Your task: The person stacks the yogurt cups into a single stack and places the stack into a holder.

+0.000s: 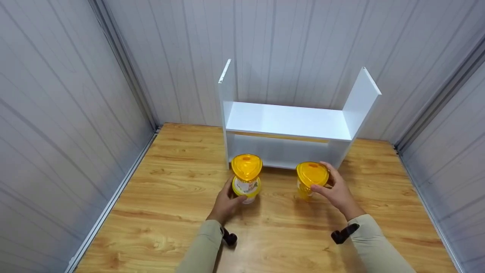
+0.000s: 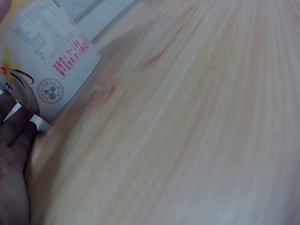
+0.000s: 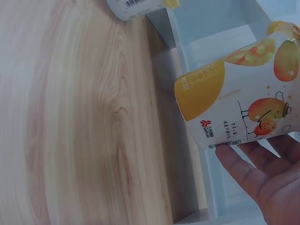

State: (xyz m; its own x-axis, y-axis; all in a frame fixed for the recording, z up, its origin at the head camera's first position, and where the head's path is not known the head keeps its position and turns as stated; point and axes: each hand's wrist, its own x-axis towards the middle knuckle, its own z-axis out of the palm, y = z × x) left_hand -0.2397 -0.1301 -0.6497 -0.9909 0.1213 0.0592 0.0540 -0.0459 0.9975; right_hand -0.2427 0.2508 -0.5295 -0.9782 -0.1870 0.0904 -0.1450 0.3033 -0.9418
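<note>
Two yellow-lidded cups are on the wooden table [image 1: 159, 212] in front of a white shelf unit [image 1: 288, 123]. My left hand [image 1: 232, 197] grips the left cup [image 1: 246, 178] from the side; its white printed label [image 2: 47, 61] fills the left wrist view's corner beside my fingers [image 2: 14, 150]. My right hand [image 1: 329, 185] curls round the right cup [image 1: 311, 178], whose fruit cartoon label [image 3: 239, 103] shows in the right wrist view above my fingers [image 3: 258, 173]. Whether the cups rest on the table or hang just above it is unclear.
The shelf unit has an upper board and a lower opening [image 1: 280, 151] directly behind the cups. Grey panelled walls [image 1: 68, 113] close in on the left, back and right. Bare wood [image 1: 288, 242] lies between my forearms.
</note>
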